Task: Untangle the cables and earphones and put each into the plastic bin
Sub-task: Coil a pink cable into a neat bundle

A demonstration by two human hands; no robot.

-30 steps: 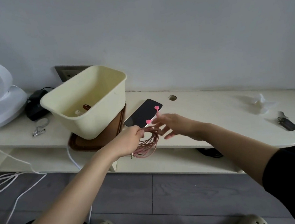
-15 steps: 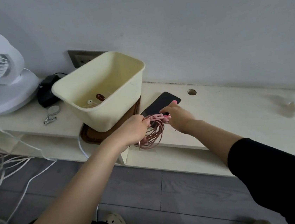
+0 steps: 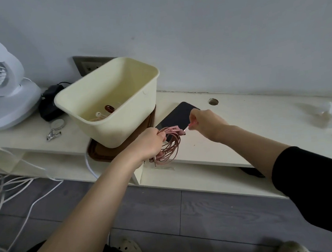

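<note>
Cables [image 3: 172, 145], gripped in a coil by the left hand [image 3: 148, 142], hang steady beside the bin [image 3: 124, 128]. Right hand [image 3: 206, 121] pinches one pink end, apparently to draw it free.

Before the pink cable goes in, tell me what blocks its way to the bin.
Nothing visible does. The left hand holds the pink cable beside the near wall of the bin, whose top is open.

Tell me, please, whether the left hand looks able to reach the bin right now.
Probably yes: the left hand, gripping the cable bundle, is right beside the bin, whose open top is unobstructed.
</note>
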